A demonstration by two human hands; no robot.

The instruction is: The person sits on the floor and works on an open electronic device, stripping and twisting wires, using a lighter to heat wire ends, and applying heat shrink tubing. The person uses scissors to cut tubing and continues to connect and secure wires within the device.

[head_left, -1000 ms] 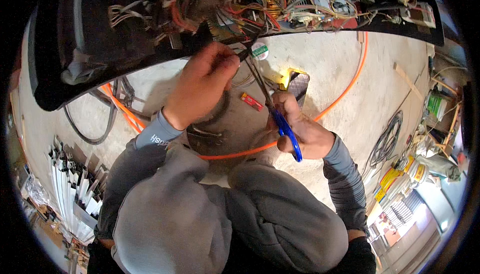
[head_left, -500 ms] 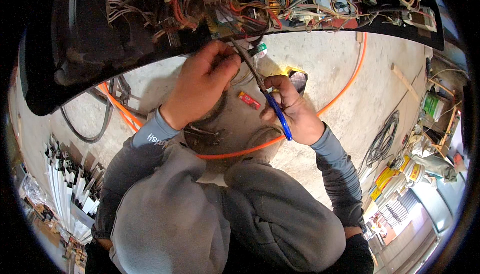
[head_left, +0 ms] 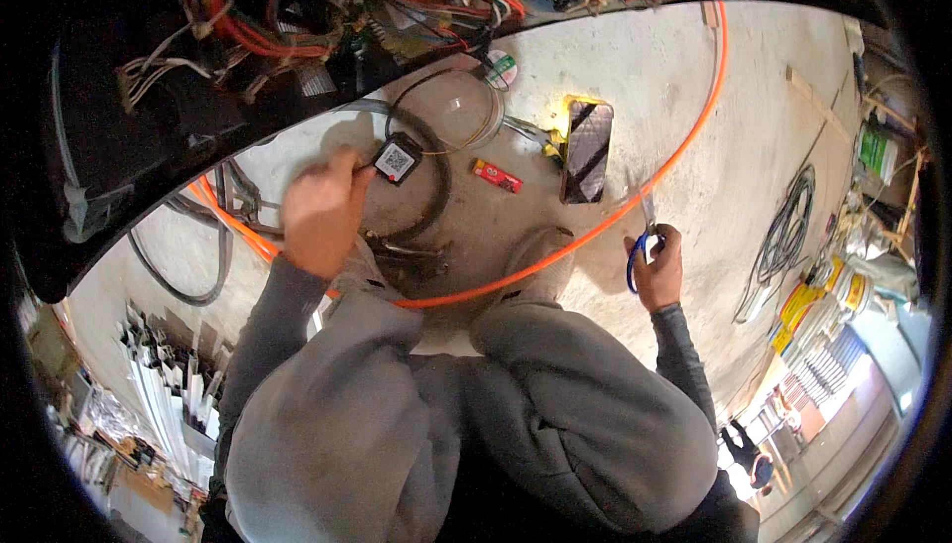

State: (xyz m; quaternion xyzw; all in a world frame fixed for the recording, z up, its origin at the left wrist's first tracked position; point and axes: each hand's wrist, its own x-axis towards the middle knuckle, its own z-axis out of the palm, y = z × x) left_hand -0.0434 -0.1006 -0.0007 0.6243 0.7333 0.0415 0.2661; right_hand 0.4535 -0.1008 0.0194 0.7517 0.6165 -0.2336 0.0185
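Open black machine housing (head_left: 119, 136) overhead, packed with a tangle of red, orange, white and yellow wires (head_left: 297, 17); its upper part is cut off by the frame edge. Left hand (head_left: 319, 211) pinches a small black square module with a white label (head_left: 398, 158), a thin dark cable looping from it. Right hand (head_left: 658, 267) closed around blue-handled scissors (head_left: 643, 236), blades up, out to the side, well apart from the housing. Scissor tips hard to make out. Thin orange hose (head_left: 635, 201) curves across the concrete floor (head_left: 734, 136).

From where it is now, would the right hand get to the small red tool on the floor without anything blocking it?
Probably yes. The right hand holds blue-handled scissors, and only the orange cable lies on the bare floor between it and the red tool. It would have to free its fingers first.
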